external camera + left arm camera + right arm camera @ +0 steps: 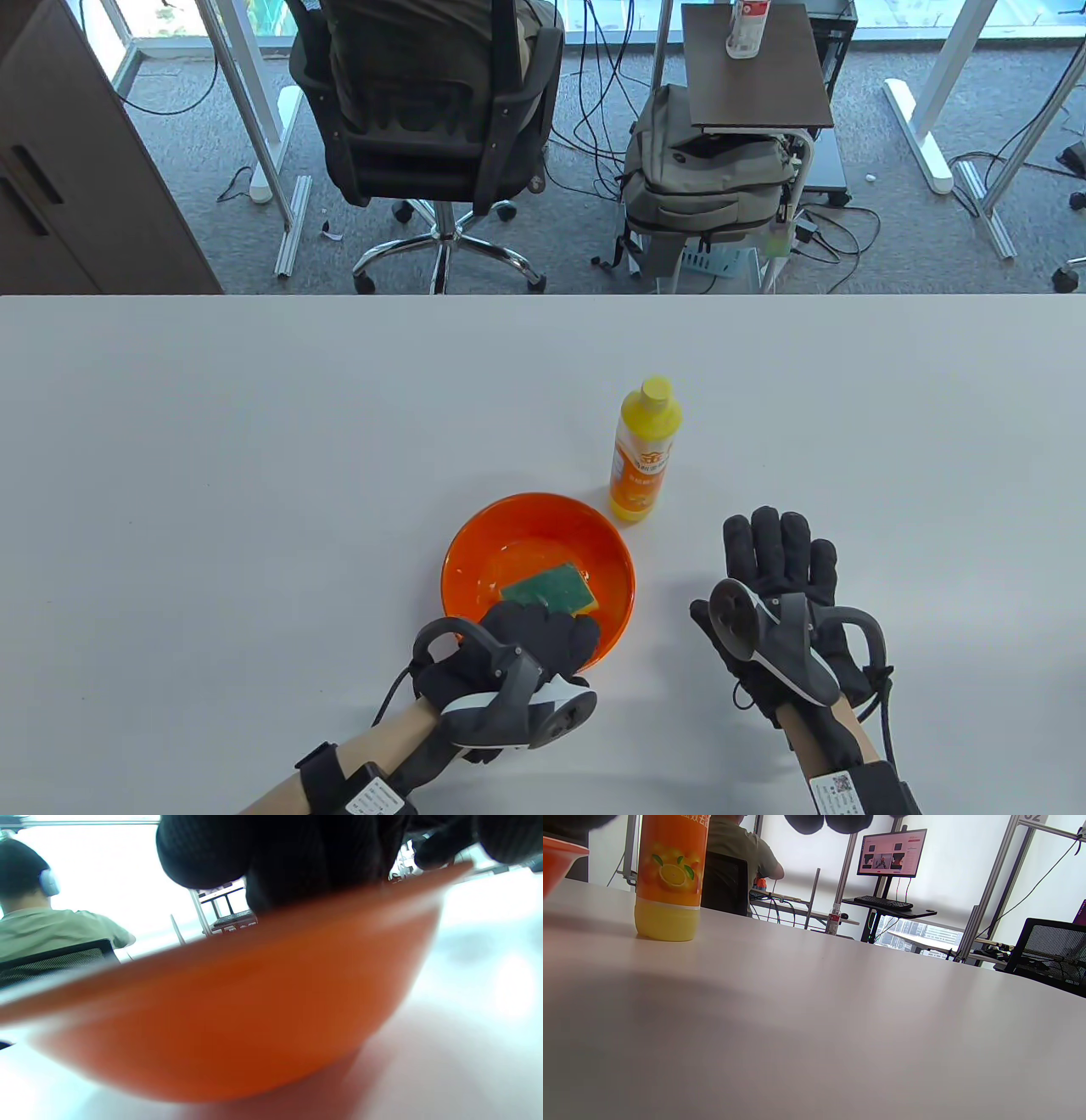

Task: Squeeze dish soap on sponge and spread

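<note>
An orange bowl (475,552) stands on the white table, with a sponge (550,588), green on top and yellow below, lying inside it. A yellow dish soap bottle (645,450) stands upright with its cap on, just behind the bowl to the right. My left hand (543,632) curls its fingers over the bowl's near rim and holds it. The left wrist view shows the bowl's outer wall (237,1018) close up under the fingers (275,857). My right hand (776,556) lies flat and open on the table, right of the bowl and in front of the bottle (670,878).
The table's far edge (543,295) runs across the middle of the table view. Beyond it are an office chair (433,110), a grey backpack (704,178) and a small side table (755,68). The bowl's rim (560,855) shows at the left of the right wrist view.
</note>
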`<move>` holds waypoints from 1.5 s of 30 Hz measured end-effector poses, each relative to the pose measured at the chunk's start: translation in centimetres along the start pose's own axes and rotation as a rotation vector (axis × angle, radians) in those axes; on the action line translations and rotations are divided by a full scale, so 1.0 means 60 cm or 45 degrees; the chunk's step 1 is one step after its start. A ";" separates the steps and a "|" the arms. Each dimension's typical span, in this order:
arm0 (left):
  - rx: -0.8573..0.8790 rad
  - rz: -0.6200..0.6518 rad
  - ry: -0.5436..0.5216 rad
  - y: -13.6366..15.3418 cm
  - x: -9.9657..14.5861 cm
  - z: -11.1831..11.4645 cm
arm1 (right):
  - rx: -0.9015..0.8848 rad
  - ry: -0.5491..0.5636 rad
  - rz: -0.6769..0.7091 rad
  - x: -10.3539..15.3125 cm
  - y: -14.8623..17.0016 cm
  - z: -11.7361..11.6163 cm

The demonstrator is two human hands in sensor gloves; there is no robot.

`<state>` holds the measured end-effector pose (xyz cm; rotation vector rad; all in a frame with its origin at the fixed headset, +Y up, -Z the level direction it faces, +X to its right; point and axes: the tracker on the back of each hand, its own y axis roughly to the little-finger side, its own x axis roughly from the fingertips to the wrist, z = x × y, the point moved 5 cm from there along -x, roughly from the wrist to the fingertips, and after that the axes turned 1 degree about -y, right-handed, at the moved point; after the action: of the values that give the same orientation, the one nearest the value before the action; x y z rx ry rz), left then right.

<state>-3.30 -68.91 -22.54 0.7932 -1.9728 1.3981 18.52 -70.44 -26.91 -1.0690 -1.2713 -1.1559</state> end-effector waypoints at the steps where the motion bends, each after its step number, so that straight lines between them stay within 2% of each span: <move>1: 0.025 -0.024 -0.015 0.011 0.002 -0.006 | 0.000 0.000 0.000 0.000 0.000 0.000; 6: 0.132 -0.187 -0.088 0.087 0.017 -0.030 | -0.001 -0.005 -0.004 0.000 0.001 -0.001; 13: 0.086 -0.380 -0.061 0.182 0.044 -0.027 | -0.003 -0.009 -0.008 0.000 0.001 -0.002; 17: 0.067 -0.495 -0.020 0.240 0.069 -0.007 | -0.004 -0.019 -0.009 -0.001 0.001 -0.003; 21: 0.036 -0.621 0.046 0.293 0.100 0.030 | -0.020 -0.027 -0.021 -0.001 0.002 -0.004; 26: 0.135 -0.763 0.130 0.350 0.139 0.077 | -0.048 -0.043 -0.034 -0.003 0.005 -0.008; 33: 0.180 -0.848 0.156 0.376 0.157 0.088 | -0.071 0.012 -0.067 -0.016 0.011 -0.008; 37: 0.187 -0.859 0.167 0.378 0.158 0.092 | -0.124 0.054 -0.093 -0.037 0.020 0.008; 45: 0.200 -0.874 0.192 0.388 0.165 0.102 | -0.493 0.113 -0.163 -0.105 -0.001 0.057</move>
<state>-27.92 -69.76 -30.84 1.2463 -1.2949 1.1487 18.26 -66.83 -33.07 -1.2118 -1.0828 -1.5740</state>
